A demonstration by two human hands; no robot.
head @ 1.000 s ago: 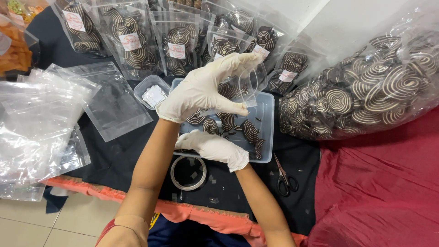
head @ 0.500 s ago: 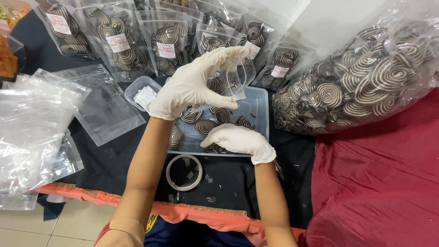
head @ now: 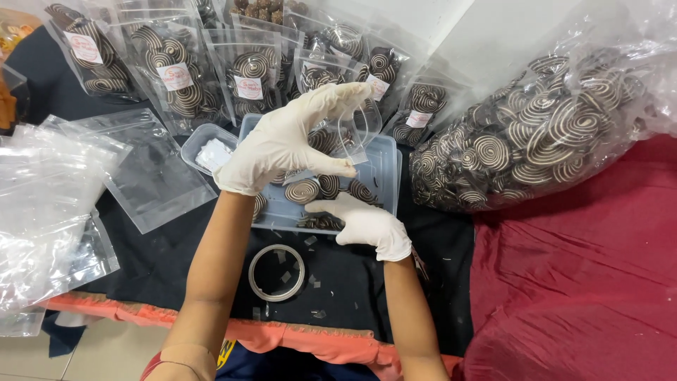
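My left hand [head: 285, 144] pinches a clear pouch [head: 345, 130] open above the blue tray [head: 386, 176]; my right hand [head: 367, 222] closes on a swirl cookie [head: 331, 208] there. I judge a tilted pouch could spill.

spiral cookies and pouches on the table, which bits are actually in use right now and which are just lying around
In use:
- left hand holding open a clear pouch
- right hand on the spiral cookies
- blue tray under them

Lying about:
- filled pouches at the back
- empty pouches
- tape roll
- big bag of cookies
- small tub
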